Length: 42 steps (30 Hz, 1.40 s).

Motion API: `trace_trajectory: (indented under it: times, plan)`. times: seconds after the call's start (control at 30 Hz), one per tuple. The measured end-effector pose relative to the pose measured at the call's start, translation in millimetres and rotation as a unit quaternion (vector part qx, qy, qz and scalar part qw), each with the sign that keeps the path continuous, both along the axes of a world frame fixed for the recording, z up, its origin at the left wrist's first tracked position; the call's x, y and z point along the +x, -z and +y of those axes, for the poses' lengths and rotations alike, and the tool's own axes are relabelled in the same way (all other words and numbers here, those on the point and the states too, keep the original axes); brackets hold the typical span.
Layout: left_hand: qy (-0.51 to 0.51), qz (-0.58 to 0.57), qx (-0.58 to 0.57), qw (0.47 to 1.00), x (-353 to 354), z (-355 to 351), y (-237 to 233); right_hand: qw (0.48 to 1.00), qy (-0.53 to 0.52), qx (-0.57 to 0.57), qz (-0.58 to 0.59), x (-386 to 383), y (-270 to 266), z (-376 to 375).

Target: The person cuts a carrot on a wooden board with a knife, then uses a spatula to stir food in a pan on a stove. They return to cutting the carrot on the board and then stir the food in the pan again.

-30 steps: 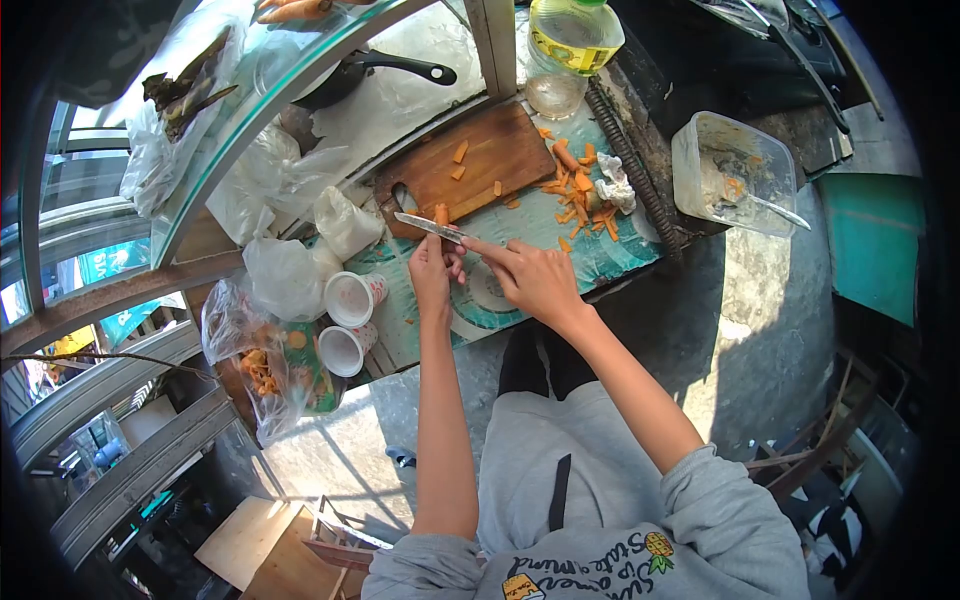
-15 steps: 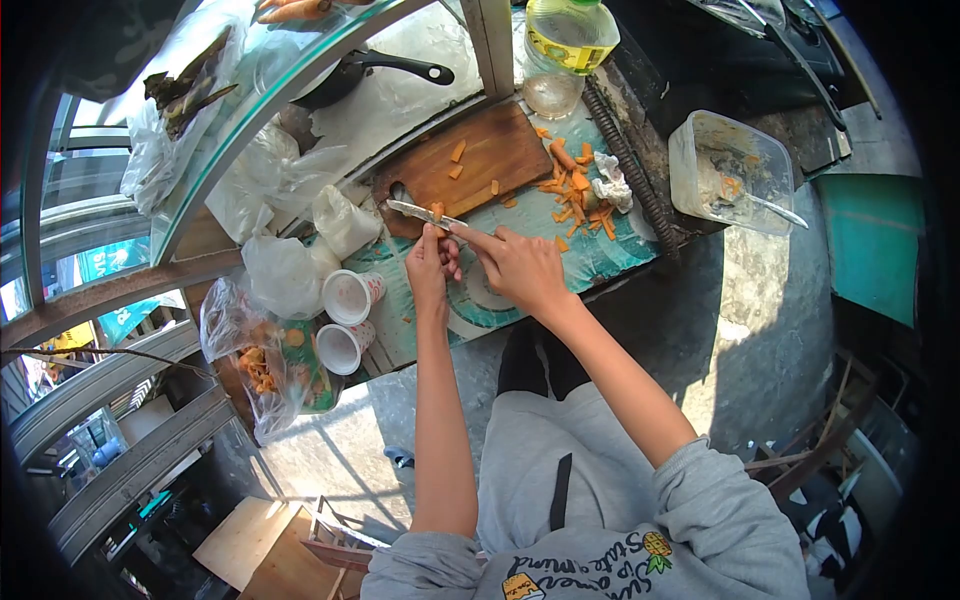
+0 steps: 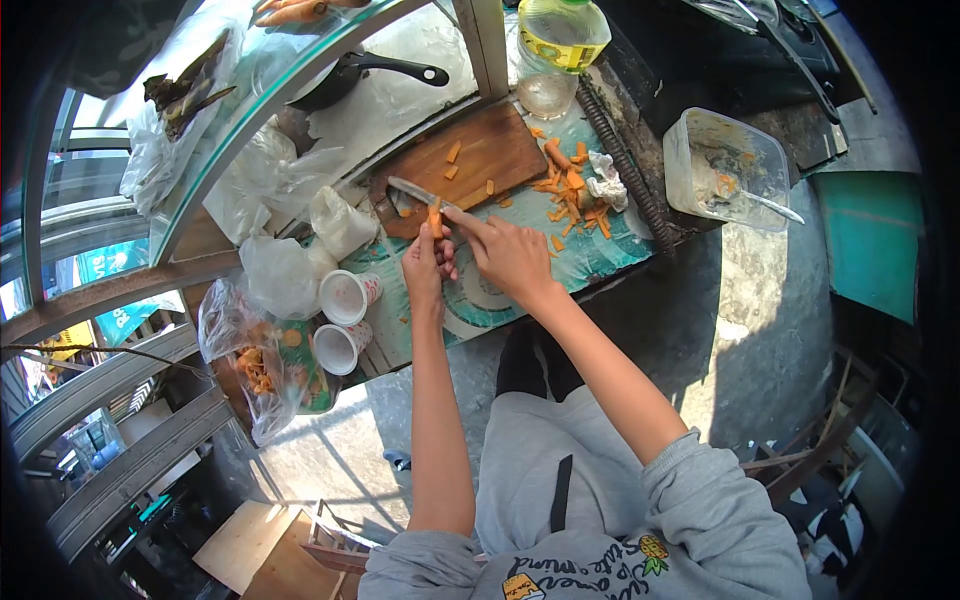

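My left hand (image 3: 428, 262) is closed around a piece of carrot (image 3: 435, 219) that sticks up between the fingers. My right hand (image 3: 508, 257) grips a knife (image 3: 411, 189), its index finger stretched along the blade's back end; the handle is hidden in the palm. The blade points up and left, just behind the carrot. Beyond both hands lies a wooden cutting board (image 3: 490, 145) with a few carrot bits on it. Cut carrot pieces (image 3: 572, 190) are heaped to its right, on the green table covering (image 3: 620, 250).
Two white cups (image 3: 342, 297) and plastic bags (image 3: 275, 280) stand at the left. A plastic tub (image 3: 690, 185) with a spoon sits at the right, a yellow-labelled bottle (image 3: 562, 40) at the back. A black pan (image 3: 335, 88) rests behind the wooden frame.
The knife blade has moved up, away from across the carrot, and more of the carrot shows now. Both hands stay in nearly the same place.
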<state>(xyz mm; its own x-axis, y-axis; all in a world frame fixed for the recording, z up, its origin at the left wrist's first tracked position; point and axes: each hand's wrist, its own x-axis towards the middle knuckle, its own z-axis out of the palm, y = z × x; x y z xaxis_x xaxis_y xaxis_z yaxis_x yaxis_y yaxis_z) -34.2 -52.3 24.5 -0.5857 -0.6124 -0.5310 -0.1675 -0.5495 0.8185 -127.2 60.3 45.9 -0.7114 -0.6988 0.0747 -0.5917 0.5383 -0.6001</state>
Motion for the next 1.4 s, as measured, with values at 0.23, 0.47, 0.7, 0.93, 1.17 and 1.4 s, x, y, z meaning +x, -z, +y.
trace_trajectory:
  times: [0.23, 0.47, 0.7, 0.93, 1.17, 1.4]
  plan:
    - [-0.005, 0.021, 0.0, 1.0, 3.6, 2.8, -0.8, 0.995, -0.017, 0.035, -0.095, -17.2, -10.8, 4.6]
    - [-0.002, 0.037, 0.016, 0.999, 4.9, 1.2, 1.7, 0.988, -0.05, 0.017, -0.148, -5.0, -16.5, 40.6]
    - [-0.015, 0.053, -0.003, 0.998, 6.6, 3.2, 3.7, 0.98, -0.077, -0.034, -0.182, 4.6, -16.2, 49.4]
    - [-0.027, 0.021, 0.02, 0.999, 2.7, 3.2, -4.2, 0.982, -0.052, -0.03, -0.178, 2.3, -11.1, 42.6]
    - [-0.037, 0.002, -0.018, 0.999, -0.9, 5.7, -5.6, 0.97, -0.057, -0.033, -0.235, -2.9, -25.7, 44.4]
    - [-0.022, -0.004, -0.008, 1.0, 1.8, 2.6, -4.2, 0.945, -0.064, 0.033, -0.32, -3.9, -33.8, 41.7]
